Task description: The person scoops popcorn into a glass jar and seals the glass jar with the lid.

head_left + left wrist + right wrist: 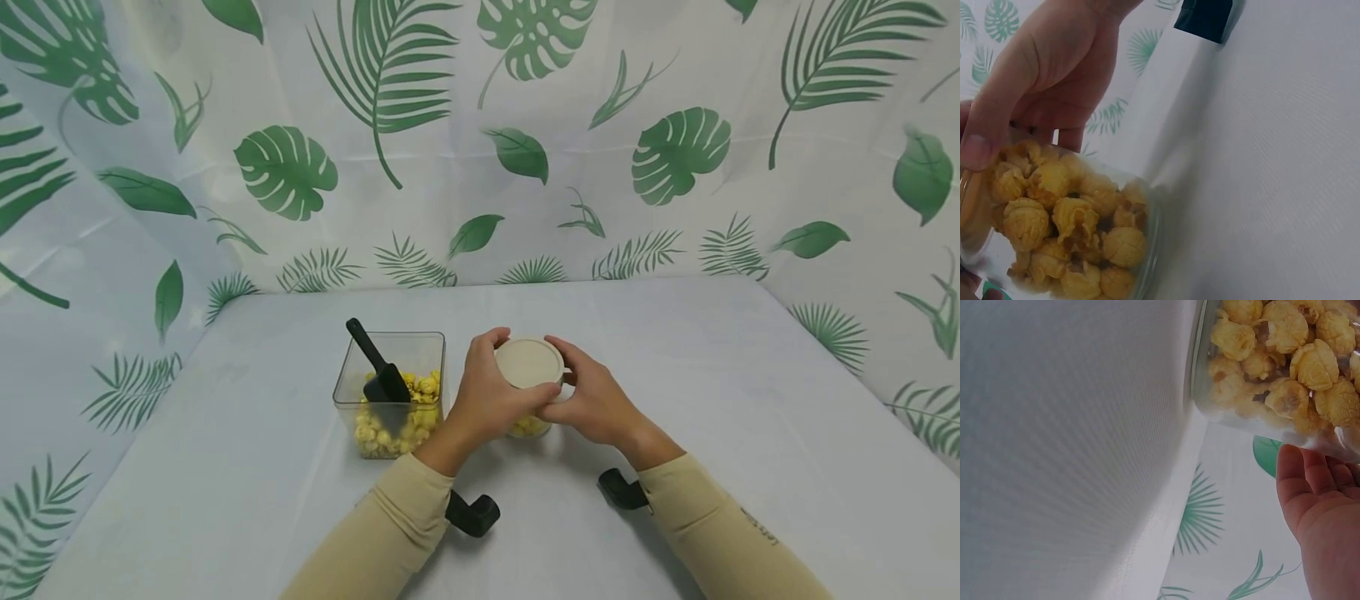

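Note:
A clear jar [529, 427] filled with yellow popcorn stands on the white table, topped by a round beige lid [529, 362]. My left hand [491, 392] curls round the lid's left side, its thumb across the front. From the right, my right hand [594, 400] holds the lid too, and the two thumbs come close together in front. In the left wrist view the left thumb [979, 150] presses near the top of the jar. The right wrist view shows popcorn [1313, 365] through the jar's wall, with right fingers [1294, 481] beside it; the lid is out of sight there.
Left of the jar stands a clear square container [347, 392] part filled with popcorn, a black scoop [386, 379] leaning in it. Black wrist mounts [476, 515] hang under both forearms. A leaf-patterned cloth [555, 200] rises behind the table and at its sides.

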The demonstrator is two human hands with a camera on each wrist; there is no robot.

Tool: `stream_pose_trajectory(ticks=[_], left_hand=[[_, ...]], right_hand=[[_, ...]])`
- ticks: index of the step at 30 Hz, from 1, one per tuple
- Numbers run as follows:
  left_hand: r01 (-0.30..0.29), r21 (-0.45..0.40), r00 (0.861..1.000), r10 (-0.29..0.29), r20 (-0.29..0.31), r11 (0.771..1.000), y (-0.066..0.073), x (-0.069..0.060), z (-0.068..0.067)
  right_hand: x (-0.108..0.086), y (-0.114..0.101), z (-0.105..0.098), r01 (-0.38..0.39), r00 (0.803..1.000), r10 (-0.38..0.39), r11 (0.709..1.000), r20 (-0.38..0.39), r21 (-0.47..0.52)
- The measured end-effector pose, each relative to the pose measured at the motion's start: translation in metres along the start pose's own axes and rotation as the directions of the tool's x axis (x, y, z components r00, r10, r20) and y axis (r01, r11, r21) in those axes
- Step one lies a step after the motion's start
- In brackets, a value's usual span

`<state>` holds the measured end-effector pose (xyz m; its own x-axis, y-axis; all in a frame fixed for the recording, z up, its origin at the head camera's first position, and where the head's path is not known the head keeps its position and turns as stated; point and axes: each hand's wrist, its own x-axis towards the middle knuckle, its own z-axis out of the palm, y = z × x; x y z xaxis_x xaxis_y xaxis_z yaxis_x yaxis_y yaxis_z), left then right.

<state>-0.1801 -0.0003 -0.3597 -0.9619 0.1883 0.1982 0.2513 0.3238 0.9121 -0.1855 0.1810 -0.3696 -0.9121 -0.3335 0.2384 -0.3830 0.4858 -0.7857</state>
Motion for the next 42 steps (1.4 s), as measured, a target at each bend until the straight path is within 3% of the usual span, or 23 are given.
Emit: stream_pose_trajectory(ticks=[4, 10, 12, 16, 19, 22, 26, 31, 38, 42], left_hand=[[-0.022, -0.031, 0.999, 0.023, 0.047, 0.999, 0.0006, 0.0005, -0.0019], [-0.003, -0.118, 0.99, 0.02, 0.139, 0.993, -0.0013, 0.0013, -0.0042], [0.006, -0.118, 0.993, 0.008, 0.121, 0.993, -0.0036, 0.0007, -0.0028], [0.013, -0.051, 1.0, -0.012, 0.028, 0.999, -0.0052, 0.0002, 0.0017], [0.0, -0.01, 1.0, 0.0, -0.014, 1.0, -0.0028, 0.0009, 0.0029], [-0.008, -0.002, 1.0, 0.008, 0.005, 1.0, 0.0001, 0.0012, 0.0015], [-0.007, -0.004, 0.997, 0.007, 0.074, 1.0, 0.0017, 0.002, -0.002], [-0.002, -0.056, 0.992, 0.009, 0.123, 0.998, -0.0028, 0.0021, -0.0036], [0.015, -0.02, 1.0, -0.014, 0.002, 1.0, -0.0049, -0.0006, 0.0022], [0.0, 0.003, 0.999, 0.001, -0.034, 1.0, -0.0027, 0.0, 0.0035]], right_hand=[[0.0004, -0.0001, -0.0006, -0.008, 1.0, 0.008, 1.0, -0.001, -0.002], [0.0, 0.0015, -0.0013, -0.009, 1.0, 0.009, 1.0, 0.0, 0.003], [0.0, 0.0017, -0.0014, -0.007, 1.0, 0.007, 1.0, -0.001, 0.005], [0.0001, 0.0018, -0.0015, -0.006, 1.0, 0.006, 1.0, 0.0, 0.009], [0.0004, 0.0009, -0.0015, -0.009, 1.0, 0.009, 1.0, -0.002, 0.002], [0.0005, -0.0002, -0.0015, -0.014, 1.0, 0.014, 1.0, -0.004, -0.007], [0.0006, -0.0003, -0.0015, -0.014, 1.0, 0.014, 1.0, -0.002, -0.008], [0.0004, -0.0002, -0.0018, -0.018, 1.0, 0.018, 1.0, 0.01, 0.0], [0.0, 0.0007, -0.0009, -0.025, 1.0, 0.025, 1.0, 0.017, 0.007], [-0.0002, 0.0003, -0.0001, -0.028, 1.0, 0.028, 1.0, -0.003, -0.01]])
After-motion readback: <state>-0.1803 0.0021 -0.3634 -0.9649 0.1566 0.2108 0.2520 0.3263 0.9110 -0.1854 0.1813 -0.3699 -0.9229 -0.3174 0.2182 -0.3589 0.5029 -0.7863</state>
